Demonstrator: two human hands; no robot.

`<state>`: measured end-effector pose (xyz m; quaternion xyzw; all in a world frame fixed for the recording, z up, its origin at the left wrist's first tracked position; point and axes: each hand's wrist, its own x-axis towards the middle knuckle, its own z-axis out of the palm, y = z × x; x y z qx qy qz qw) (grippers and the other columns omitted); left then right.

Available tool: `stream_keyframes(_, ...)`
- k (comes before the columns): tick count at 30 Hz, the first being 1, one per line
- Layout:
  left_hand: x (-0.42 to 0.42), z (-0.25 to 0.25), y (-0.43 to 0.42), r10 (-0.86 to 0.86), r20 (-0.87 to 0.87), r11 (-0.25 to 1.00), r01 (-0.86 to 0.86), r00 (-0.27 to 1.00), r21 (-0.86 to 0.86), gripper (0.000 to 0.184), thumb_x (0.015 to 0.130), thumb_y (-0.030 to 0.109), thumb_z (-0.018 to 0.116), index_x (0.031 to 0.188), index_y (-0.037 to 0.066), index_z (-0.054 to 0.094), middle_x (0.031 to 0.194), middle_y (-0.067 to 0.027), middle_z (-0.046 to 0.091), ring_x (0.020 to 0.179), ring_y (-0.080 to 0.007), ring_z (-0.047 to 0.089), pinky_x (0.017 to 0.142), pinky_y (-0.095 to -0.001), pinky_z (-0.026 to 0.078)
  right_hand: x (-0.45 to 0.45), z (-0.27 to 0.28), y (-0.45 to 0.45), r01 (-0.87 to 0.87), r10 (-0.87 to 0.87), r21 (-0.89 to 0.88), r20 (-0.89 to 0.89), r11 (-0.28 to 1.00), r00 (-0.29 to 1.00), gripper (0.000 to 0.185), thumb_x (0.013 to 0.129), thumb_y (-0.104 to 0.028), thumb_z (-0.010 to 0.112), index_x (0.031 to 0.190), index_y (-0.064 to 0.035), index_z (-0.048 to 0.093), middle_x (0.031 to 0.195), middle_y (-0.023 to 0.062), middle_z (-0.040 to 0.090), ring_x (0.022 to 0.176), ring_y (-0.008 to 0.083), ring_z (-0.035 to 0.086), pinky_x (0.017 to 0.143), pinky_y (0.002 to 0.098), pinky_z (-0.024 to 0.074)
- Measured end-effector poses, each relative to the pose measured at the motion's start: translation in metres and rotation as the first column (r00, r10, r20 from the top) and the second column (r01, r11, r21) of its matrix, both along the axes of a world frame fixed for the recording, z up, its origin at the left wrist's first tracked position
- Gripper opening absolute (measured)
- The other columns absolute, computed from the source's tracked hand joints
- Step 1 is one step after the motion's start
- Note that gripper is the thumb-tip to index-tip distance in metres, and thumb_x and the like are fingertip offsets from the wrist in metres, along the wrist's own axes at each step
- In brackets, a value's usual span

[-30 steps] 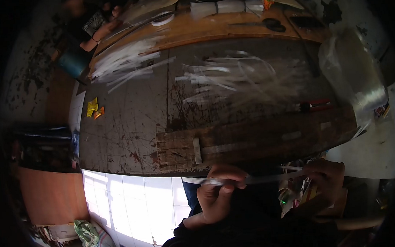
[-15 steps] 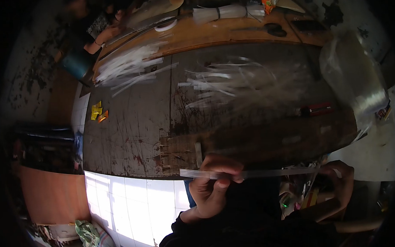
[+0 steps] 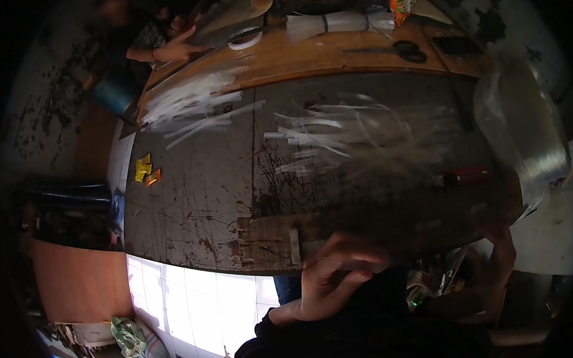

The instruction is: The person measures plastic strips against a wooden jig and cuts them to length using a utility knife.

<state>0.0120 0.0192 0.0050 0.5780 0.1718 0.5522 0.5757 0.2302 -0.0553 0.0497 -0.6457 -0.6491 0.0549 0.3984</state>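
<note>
Flanking scratched table (image 3: 187, 214), blotched walls (image 3: 50, 99)

1. The widest passage runs over the counter's (image 3: 193, 214) near left, between the wrappers (image 3: 145, 169) and the small block (image 3: 294, 245).
2. Farther in, the left strips (image 3: 192, 103) and right strips (image 3: 361, 135) lie in the way, with only a narrow gap between their nearest ends.
3. At right, the red tool (image 3: 466, 176) and bulky plastic (image 3: 537, 132) hinder a sideways reach.
4. Along the front edge, space opens between the left hand (image 3: 331, 275) and right hand (image 3: 502, 250).
</note>
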Motion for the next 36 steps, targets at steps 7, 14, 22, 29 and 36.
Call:
stream_keyframes(7,0.002,0.005,0.005,-0.043,-0.167,0.998,0.051,0.985,0.044,0.021,0.075,0.001,0.062,0.096,-0.002,0.059,0.095,-0.0114,0.057,0.086,-0.0158,0.057,0.067,-0.0246,0.051,-0.049,-0.015,0.031,-0.461,0.47,0.094,-0.19,0.883,0.862,0.045,0.062,-0.008,0.076,0.101,-0.0013,0.054,0.092,0.0121,0.06,0.08,0.0251,0.061,0.071,0.0318,0.0498)
stream_keyframes(14,0.006,-0.002,-0.005,0.086,-0.074,0.995,-0.083,0.994,0.052,0.046,0.076,-0.001,0.061,0.119,-0.003,0.043,0.093,-0.0174,0.058,0.076,-0.0204,0.062,0.068,-0.0272,0.049,-0.06,-0.026,0.031,-0.429,0.447,0.127,-0.229,0.895,0.865,0.04,0.061,0.0,0.073,0.097,0.0,0.057,0.086,0.0112,0.062,0.077,0.0247,0.061,0.063,0.0308,0.0497)
stream_keyframes(22,0.01,-0.019,-0.005,0.137,0.14,0.962,-0.165,0.981,0.216,0.063,0.078,-0.001,0.06,0.127,-0.003,0.022,0.091,-0.0232,0.06,0.077,-0.025,0.063,0.067,-0.0301,0.05,-0.06,-0.026,0.026,-0.395,0.42,0.145,-0.259,0.907,0.87,0.035,0.058,0.005,0.071,0.091,0.0013,0.06,0.087,0.0131,0.061,0.076,0.0237,0.061,0.062,0.0282,0.05)
stream_keyframes(29,0.005,-0.015,-0.007,0.257,0.038,0.943,-0.259,0.966,0.207,0.035,0.077,0.003,0.061,0.106,-0.008,0.044,0.091,-0.0218,0.06,0.078,-0.0228,0.062,0.065,-0.0284,0.049,-0.062,-0.021,0.027,-0.332,0.351,0.113,-0.271,0.936,0.896,0.035,0.057,0.008,0.068,0.09,-0.0017,0.062,0.083,0.0102,0.059,0.071,0.021,0.06,0.059,0.0268,0.0493)
stream_keyframes(36,0.003,-0.007,-0.009,0.227,-0.148,0.962,-0.198,0.963,0.189,0.025,0.081,0.01,0.059,0.099,-0.005,0.052,0.084,-0.015,0.061,0.071,-0.0173,0.058,0.06,-0.0259,0.045,-0.064,-0.024,0.031,-0.364,0.407,0.197,-0.262,0.91,0.875,0.037,0.057,0.008,0.069,0.092,-0.0013,0.061,0.083,0.0111,0.058,0.071,0.0202,0.06,0.058,0.0268,0.0485)
